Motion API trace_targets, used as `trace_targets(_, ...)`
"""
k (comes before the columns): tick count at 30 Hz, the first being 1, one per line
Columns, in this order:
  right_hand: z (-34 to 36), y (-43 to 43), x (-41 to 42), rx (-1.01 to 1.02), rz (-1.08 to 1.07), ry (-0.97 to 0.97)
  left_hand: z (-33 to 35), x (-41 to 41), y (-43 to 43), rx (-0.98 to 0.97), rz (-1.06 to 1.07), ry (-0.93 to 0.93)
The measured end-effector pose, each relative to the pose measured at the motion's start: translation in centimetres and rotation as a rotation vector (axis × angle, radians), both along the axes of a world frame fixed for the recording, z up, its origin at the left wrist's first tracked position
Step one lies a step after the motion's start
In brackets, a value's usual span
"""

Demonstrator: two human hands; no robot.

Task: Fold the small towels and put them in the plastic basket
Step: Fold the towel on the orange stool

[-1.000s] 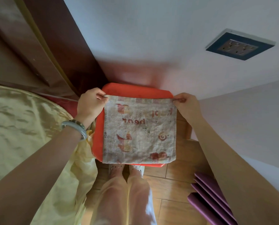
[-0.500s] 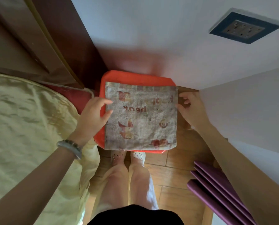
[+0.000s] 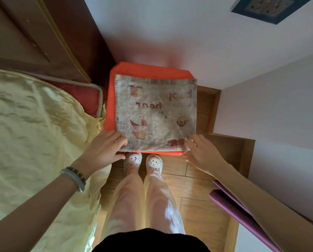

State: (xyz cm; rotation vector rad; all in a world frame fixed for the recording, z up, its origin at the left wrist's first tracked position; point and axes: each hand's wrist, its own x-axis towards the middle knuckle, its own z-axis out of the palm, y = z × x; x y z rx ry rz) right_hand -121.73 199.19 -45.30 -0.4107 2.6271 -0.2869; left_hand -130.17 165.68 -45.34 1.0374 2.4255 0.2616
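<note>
The left hand (image 3: 104,148) and right hand (image 3: 204,153) are both open, fingers fairly straight, their tips touching the near corners of the printed towel (image 3: 155,113) and gripping nothing. The towel lies spread flat on an orange-red surface (image 3: 148,70). By my judgement folding has barely begun: no fold shows, and I cannot make out a basket

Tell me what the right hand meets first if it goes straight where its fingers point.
The towel: the right hand aims its fingers at the near right corner, seemingly almost touching it; depth unclear.
</note>
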Motion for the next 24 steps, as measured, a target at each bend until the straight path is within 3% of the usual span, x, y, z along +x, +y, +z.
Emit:
trace_targets(4, -0.4, -0.1, 0.0, 0.081, 0.001, 0.057, -0.5, 0.5, -0.1, -0.063, 0.016, 0.022)
trace_targets(10, -0.8, -0.2, -0.7, 0.125, 0.059, 0.058, -0.8, 1.0, -0.5, 0.017, 0.051, 0.069)
trace_targets(15, -0.2, 0.7, -1.3, 0.07, 0.132, 0.123, -0.6, 0.7, -1.7, 0.087, 0.058, 0.092)
trace_targets(24, 3.0, 1.2, -0.3, -0.094, 0.06, 0.138, 2.5, 0.0, -2.9, 0.13, 0.064, 0.07)
